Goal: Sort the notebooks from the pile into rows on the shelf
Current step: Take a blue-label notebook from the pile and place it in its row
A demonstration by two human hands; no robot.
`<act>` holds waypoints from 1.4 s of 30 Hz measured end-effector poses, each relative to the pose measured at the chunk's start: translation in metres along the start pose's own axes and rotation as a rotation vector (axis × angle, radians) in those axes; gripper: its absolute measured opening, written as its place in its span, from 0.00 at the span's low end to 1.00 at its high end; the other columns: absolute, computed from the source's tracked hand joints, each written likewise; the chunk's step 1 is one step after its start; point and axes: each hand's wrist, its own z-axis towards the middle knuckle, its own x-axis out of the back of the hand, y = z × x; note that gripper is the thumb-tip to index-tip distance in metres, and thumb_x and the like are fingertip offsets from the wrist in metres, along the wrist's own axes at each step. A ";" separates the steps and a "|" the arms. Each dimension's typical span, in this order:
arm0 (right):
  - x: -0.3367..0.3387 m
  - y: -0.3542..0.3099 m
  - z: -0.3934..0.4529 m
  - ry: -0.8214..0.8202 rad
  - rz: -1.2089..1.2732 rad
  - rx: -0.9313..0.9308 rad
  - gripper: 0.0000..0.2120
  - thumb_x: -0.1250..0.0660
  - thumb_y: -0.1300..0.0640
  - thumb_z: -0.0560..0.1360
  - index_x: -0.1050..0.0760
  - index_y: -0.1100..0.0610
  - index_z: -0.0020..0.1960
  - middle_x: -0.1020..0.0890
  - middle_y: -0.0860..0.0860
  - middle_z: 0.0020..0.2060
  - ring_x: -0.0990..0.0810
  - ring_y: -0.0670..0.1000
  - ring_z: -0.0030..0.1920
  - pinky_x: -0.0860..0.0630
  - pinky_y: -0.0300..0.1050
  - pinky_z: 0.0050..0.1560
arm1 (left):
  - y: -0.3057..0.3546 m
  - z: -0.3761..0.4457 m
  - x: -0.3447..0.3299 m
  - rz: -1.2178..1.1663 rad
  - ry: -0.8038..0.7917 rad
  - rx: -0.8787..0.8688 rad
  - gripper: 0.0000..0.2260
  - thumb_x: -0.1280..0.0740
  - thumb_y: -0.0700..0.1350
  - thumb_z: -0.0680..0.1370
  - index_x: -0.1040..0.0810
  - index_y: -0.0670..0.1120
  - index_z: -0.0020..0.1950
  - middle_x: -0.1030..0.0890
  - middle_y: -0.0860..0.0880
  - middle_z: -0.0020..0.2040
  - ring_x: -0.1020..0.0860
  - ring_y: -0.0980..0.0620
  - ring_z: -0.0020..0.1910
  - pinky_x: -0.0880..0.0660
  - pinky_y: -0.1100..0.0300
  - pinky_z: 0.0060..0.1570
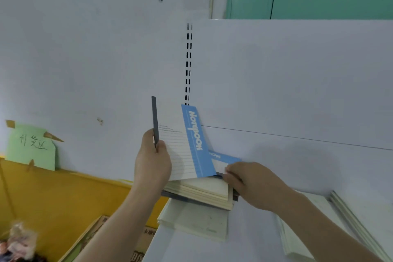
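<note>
Left hand (152, 158): we grip one notebook (180, 144) upright by its dark spine edge, thumb on the near face and fingers curled behind. Its long axis runs nearly vertical, leaning slightly; the lined white face and blue "Notebook" band are turned to the right of the hand.

Right hand (248, 183): fingertips pinch or press the top right edge of the pile (200, 192), which lies flat directly below and just right of the left hand. A blue-and-white cover (224, 161) sits on top of that pile, just beyond the right fingertips; the lower edge of the upright notebook touches or overlaps it. Whether the right fingers are lifting that cover or only steadying the stack, we cannot tell: the contact is hidden under the fingers.

Key relation: the held notebook stands on end above the pile, the pile's long axis lies flat and roughly crosswise to it. The left hand is the nearer one to the upright copy and already carries it.

Shelf (297, 166): open white surface extends right of and beyond the right hand. Pale stacked books (350, 215) lie on it, near the right forearm.

Judgement: the sorting looks far from finished, and the held copy needs a row position next.
</note>
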 end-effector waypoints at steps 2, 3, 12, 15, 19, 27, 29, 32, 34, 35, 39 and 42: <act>0.004 0.000 0.000 0.022 -0.117 0.013 0.18 0.51 0.44 0.83 0.29 0.50 0.45 0.23 0.47 0.40 0.25 0.52 0.42 0.31 0.48 0.44 | -0.002 0.001 0.003 -0.042 0.019 0.024 0.14 0.47 0.45 0.85 0.33 0.54 0.70 0.23 0.51 0.56 0.25 0.51 0.50 0.28 0.54 0.43; 0.005 0.002 -0.002 0.057 -0.156 -0.003 0.18 0.52 0.44 0.83 0.27 0.50 0.47 0.21 0.49 0.42 0.23 0.54 0.43 0.32 0.48 0.44 | -0.003 0.001 0.004 -0.062 0.032 0.037 0.14 0.47 0.45 0.85 0.33 0.55 0.70 0.24 0.51 0.55 0.25 0.52 0.48 0.28 0.54 0.42; 0.035 0.016 -0.013 0.643 -0.206 -0.224 0.17 0.42 0.51 0.80 0.29 0.56 0.35 0.37 0.45 0.19 0.37 0.52 0.19 0.39 0.41 0.23 | 0.005 0.002 0.008 -0.114 0.091 0.024 0.15 0.48 0.45 0.86 0.35 0.55 0.72 0.24 0.53 0.52 0.27 0.58 0.45 0.27 0.56 0.36; 0.046 -0.004 -0.017 0.729 -0.159 -0.265 0.17 0.43 0.54 0.82 0.34 0.55 0.34 0.37 0.46 0.19 0.36 0.54 0.19 0.38 0.42 0.24 | 0.006 -0.008 -0.004 -0.117 0.021 0.024 0.15 0.48 0.46 0.86 0.35 0.58 0.71 0.22 0.53 0.55 0.24 0.57 0.48 0.23 0.52 0.44; 0.025 -0.050 -0.016 0.804 -0.267 -0.097 0.09 0.35 0.59 0.75 0.29 0.55 0.36 0.28 0.49 0.23 0.30 0.54 0.22 0.37 0.43 0.24 | 0.014 -0.028 -0.026 -0.246 -0.120 0.025 0.13 0.47 0.50 0.86 0.35 0.64 0.69 0.21 0.57 0.52 0.20 0.53 0.49 0.20 0.54 0.41; -0.019 -0.064 -0.024 0.775 -0.257 0.056 0.15 0.38 0.55 0.80 0.19 0.64 0.56 0.17 0.60 0.54 0.18 0.58 0.56 0.21 0.52 0.58 | 0.015 -0.036 -0.042 -0.426 -0.286 -0.016 0.14 0.40 0.51 0.84 0.32 0.62 0.68 0.16 0.54 0.51 0.16 0.49 0.49 0.17 0.47 0.42; -0.021 -0.061 -0.027 0.766 -0.263 0.088 0.15 0.35 0.57 0.78 0.20 0.65 0.58 0.17 0.60 0.56 0.18 0.58 0.58 0.21 0.53 0.58 | 0.012 -0.038 -0.046 -0.401 -0.299 -0.050 0.19 0.33 0.50 0.81 0.32 0.61 0.70 0.16 0.53 0.51 0.16 0.51 0.48 0.19 0.51 0.42; -0.022 -0.062 -0.033 0.742 -0.250 0.113 0.17 0.38 0.57 0.79 0.22 0.65 0.62 0.20 0.60 0.61 0.21 0.58 0.63 0.23 0.54 0.59 | 0.011 -0.041 -0.054 -0.383 -0.291 -0.080 0.21 0.33 0.43 0.80 0.31 0.62 0.69 0.16 0.56 0.54 0.17 0.56 0.52 0.19 0.50 0.53; -0.019 -0.057 -0.041 0.696 -0.186 0.133 0.19 0.42 0.52 0.82 0.23 0.64 0.65 0.23 0.59 0.65 0.25 0.57 0.68 0.25 0.55 0.63 | 0.013 -0.042 -0.059 -0.393 -0.270 -0.096 0.19 0.36 0.40 0.81 0.30 0.62 0.65 0.17 0.57 0.55 0.18 0.54 0.55 0.20 0.49 0.56; -0.016 -0.052 -0.047 0.667 -0.141 0.132 0.21 0.43 0.49 0.83 0.24 0.63 0.66 0.25 0.58 0.67 0.28 0.56 0.70 0.27 0.56 0.65 | 0.014 -0.042 -0.061 -0.401 -0.265 -0.104 0.19 0.37 0.39 0.82 0.29 0.62 0.64 0.17 0.57 0.56 0.19 0.54 0.56 0.19 0.50 0.55; 0.007 -0.017 -0.072 0.593 -0.007 -0.175 0.32 0.43 0.35 0.79 0.34 0.55 0.74 0.36 0.53 0.76 0.39 0.53 0.76 0.34 0.55 0.72 | 0.014 -0.044 -0.066 -0.436 -0.358 -0.148 0.19 0.39 0.40 0.83 0.31 0.62 0.68 0.18 0.59 0.58 0.20 0.53 0.59 0.20 0.49 0.54; 0.028 0.006 -0.089 0.448 0.156 -0.394 0.42 0.46 0.25 0.72 0.55 0.42 0.78 0.51 0.41 0.78 0.48 0.43 0.77 0.40 0.44 0.73 | 0.017 -0.047 -0.071 -0.473 -0.502 -0.187 0.23 0.41 0.37 0.84 0.32 0.61 0.72 0.18 0.56 0.60 0.20 0.53 0.61 0.23 0.48 0.59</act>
